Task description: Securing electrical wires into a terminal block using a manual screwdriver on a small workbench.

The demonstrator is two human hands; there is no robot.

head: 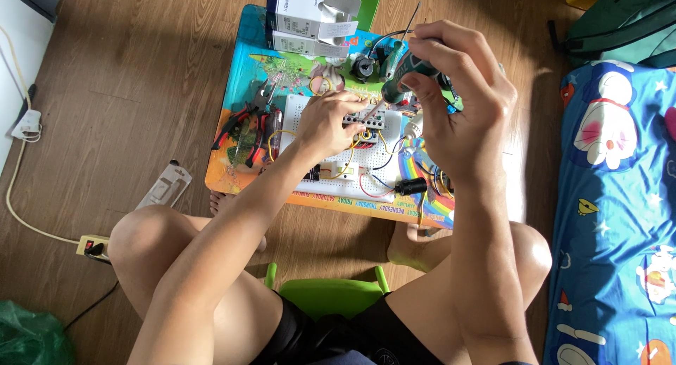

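Colourful desk (243, 62) carries a white breadboard (331, 185) near its front edge. Left hand (325, 122) presses fingers closed on a small grey switch block (366, 118) at the breadboard's far edge. Right hand (458, 104) grips a green-handled screwdriver (398, 73), tip touching the block.

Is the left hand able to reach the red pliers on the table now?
Probably yes. The left hand rests on the white board, and the red pliers lie just beside it with nothing between.
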